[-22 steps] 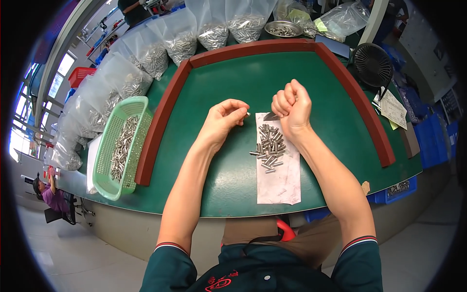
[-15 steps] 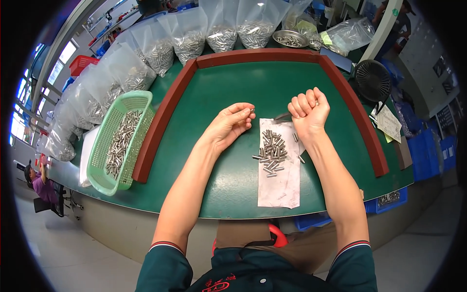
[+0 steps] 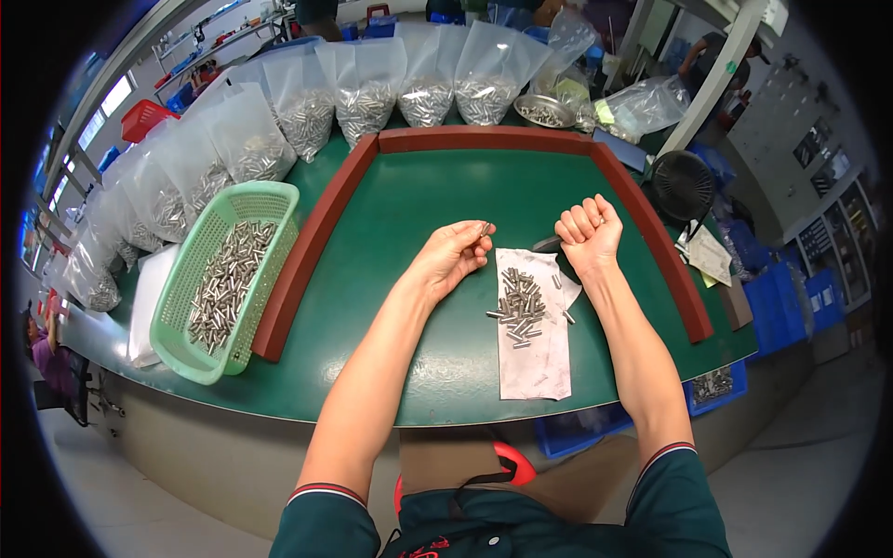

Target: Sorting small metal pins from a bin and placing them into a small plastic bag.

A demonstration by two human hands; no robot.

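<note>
Above the green table, my left hand (image 3: 454,259) is closed in a pinch, thumb against forefinger, on a small metal pin (image 3: 486,227). To its right my right hand (image 3: 592,237) makes a fist around a slim dark tool (image 3: 547,245) whose end sticks out toward the left; its kind cannot be made out. Between and below the hands lies a white paper sheet (image 3: 535,374) bearing a heap of short metal pins (image 3: 521,302). A few pins lie apart at the heap's right side, by my right wrist.
A dark-red raised border (image 3: 484,139) frames the work area. Left of it stands a green basket (image 3: 177,349) of metal pins. Clear bags of pins (image 3: 426,98) line the back and left, with a metal bowl (image 3: 544,112) and black fan (image 3: 682,184) at right.
My head view has tilted and shifted a little, so the table sits lower in the picture. Both hands keep nearly the same pose, and the pin stays in my left fingertips.
</note>
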